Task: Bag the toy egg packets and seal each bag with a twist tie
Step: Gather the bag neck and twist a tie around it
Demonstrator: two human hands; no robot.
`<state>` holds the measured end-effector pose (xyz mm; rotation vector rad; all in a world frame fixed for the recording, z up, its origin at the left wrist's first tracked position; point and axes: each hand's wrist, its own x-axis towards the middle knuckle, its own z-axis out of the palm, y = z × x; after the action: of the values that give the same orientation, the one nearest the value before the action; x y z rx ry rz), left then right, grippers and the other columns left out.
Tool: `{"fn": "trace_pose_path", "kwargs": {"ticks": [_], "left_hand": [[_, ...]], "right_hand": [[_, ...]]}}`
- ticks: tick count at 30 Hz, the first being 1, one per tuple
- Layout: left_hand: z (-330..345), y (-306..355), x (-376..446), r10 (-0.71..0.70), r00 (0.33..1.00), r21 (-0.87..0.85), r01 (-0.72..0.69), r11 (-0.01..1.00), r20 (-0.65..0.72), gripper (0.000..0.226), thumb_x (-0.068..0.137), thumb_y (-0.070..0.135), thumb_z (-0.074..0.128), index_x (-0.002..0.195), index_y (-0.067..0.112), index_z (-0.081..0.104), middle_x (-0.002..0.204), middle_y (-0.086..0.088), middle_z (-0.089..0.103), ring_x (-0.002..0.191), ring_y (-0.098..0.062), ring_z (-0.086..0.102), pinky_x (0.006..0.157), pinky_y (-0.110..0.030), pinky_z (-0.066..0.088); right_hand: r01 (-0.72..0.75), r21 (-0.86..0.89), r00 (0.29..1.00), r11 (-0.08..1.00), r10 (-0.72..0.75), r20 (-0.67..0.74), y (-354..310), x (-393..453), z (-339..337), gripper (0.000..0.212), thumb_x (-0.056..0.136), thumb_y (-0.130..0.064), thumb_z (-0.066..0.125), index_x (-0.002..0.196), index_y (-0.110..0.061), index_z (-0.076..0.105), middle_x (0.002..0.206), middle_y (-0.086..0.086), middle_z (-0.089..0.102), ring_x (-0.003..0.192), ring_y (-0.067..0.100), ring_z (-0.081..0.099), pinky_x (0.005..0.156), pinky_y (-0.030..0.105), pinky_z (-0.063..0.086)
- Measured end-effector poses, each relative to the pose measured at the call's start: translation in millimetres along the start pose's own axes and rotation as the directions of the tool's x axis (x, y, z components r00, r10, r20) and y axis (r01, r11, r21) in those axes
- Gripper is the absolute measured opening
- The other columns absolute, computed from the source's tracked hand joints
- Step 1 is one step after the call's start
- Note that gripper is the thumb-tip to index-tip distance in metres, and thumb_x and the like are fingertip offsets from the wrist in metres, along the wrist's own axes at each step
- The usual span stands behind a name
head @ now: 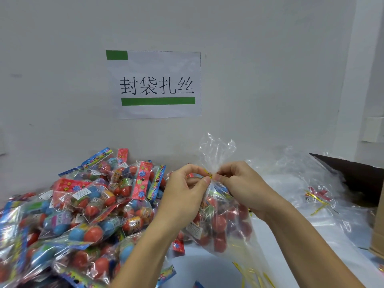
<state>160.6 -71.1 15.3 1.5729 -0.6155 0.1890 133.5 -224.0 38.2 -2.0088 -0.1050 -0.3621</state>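
A heap of toy egg packets (83, 206) fills the left of the tabletop (209, 269), red and blue eggs under bright header cards; above it a paper sign (154, 85) hangs on the wall; the left hand (182, 196) pinches the gathered neck of a clear bag (224, 223) full of packets — its grip clamped on the gold twist tie (209, 175) there; the right hand (243, 188) pinches the same tie from the other side; loose gold ties (249, 275) lie below; empty clear bags (311, 183) and a cardboard box (377, 235) sit at right.
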Motion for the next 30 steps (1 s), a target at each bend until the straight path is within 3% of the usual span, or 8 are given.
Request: {"fn": "trace_pose_path", "kwargs": {"ticks": [6,9,12,16,20,23,27,30], "left_hand": [[-0.2,-1.0,-1.9,0.022,1.0,0.078,-0.023,0.997,0.013,0.007,0.094,0.011,0.063,0.09,0.016,0.066,0.056,0.01,0.063,0.047,-0.003,0.051,0.049,-0.016,0.042],[-3.8,-1.3,-2.8,-0.041,0.998,0.063,0.037,0.997,0.052,0.006,0.092,0.01,0.065,0.094,0.015,0.067,0.064,0.009,0.068,0.056,-0.003,0.058,0.056,-0.015,0.048],[-8.3,0.0,-3.6,-0.104,0.992,0.017,0.103,0.995,0.071,0.012,0.091,0.007,0.067,0.101,0.013,0.067,0.076,0.003,0.073,0.063,-0.008,0.066,0.061,-0.019,0.052],[-10.8,-1.9,-2.7,-0.165,0.984,-0.05,0.169,0.984,0.068,0.024,0.089,0.005,0.07,0.11,0.015,0.064,0.095,-0.009,0.076,0.085,-0.028,0.073,0.079,-0.037,0.06],[-6.0,-3.4,-2.8,-0.177,0.983,-0.038,0.179,0.983,0.049,0.025,0.088,0.005,0.072,0.109,0.015,0.062,0.084,-0.003,0.075,0.072,-0.015,0.07,0.067,-0.027,0.055],[-5.1,-1.0,-1.8,-0.147,0.989,-0.002,0.147,0.989,0.007,0.024,0.088,0.003,0.069,0.105,0.019,0.062,0.075,0.005,0.071,0.06,-0.004,0.064,0.058,-0.017,0.049],[-9.3,2.4,-0.7,-0.122,0.991,0.006,0.122,0.993,-0.054,0.025,0.091,0.0,0.064,0.099,0.024,0.064,0.083,0.003,0.072,0.068,-0.002,0.067,0.066,-0.017,0.055],[-10.1,0.9,-0.5,-0.14,0.986,-0.024,0.138,0.99,-0.091,0.023,0.092,0.0,0.063,0.1,0.022,0.068,0.093,-0.001,0.075,0.083,-0.008,0.072,0.08,-0.023,0.059]], "right_hand": [[-0.001,0.065,1.0,0.998,-0.001,0.031,0.6,-1.3,-0.1,0.026,0.097,-0.017,0.063,0.075,-0.011,0.074,0.073,0.013,0.059,0.067,0.02,0.05,0.065,0.035,0.041],[-0.016,0.059,0.999,0.998,0.014,0.032,3.3,-0.1,2.6,0.024,0.098,-0.017,0.062,0.079,-0.009,0.074,0.075,0.016,0.059,0.069,0.022,0.049,0.067,0.037,0.039],[-0.007,0.088,0.997,0.996,0.0,0.072,5.8,-0.4,3.8,0.025,0.098,-0.012,0.062,0.076,-0.008,0.075,0.067,0.013,0.064,0.059,0.013,0.052,0.059,0.025,0.041],[0.032,0.065,0.998,0.997,-0.035,0.049,7.6,-0.4,1.0,0.028,0.094,-0.008,0.066,0.068,-0.013,0.076,0.047,-0.006,0.052,0.039,0.005,0.036,0.042,0.015,0.031],[0.099,-0.226,0.995,0.969,-0.103,-0.007,10.2,3.7,0.8,0.03,0.093,-0.012,0.066,0.065,-0.019,0.072,0.045,-0.013,0.057,0.041,0.0,0.048,0.046,0.011,0.036],[0.074,-0.302,0.991,0.95,-0.103,-0.081,15.9,5.8,-0.4,0.026,0.093,-0.011,0.065,0.068,-0.014,0.069,0.043,-0.013,0.057,0.04,0.0,0.051,0.044,0.011,0.037],[0.017,-0.197,0.98,0.98,-0.055,-0.191,24.8,9.1,-11.3,0.021,0.094,-0.011,0.063,0.073,-0.012,0.068,0.058,-0.009,0.064,0.049,-0.003,0.052,0.051,0.011,0.041],[-0.013,0.031,0.993,0.999,0.016,-0.117,24.5,7.4,-13.4,0.021,0.101,-0.015,0.054,0.083,-0.012,0.063,0.067,-0.011,0.068,0.053,-0.003,0.056,0.055,0.017,0.043]]}}
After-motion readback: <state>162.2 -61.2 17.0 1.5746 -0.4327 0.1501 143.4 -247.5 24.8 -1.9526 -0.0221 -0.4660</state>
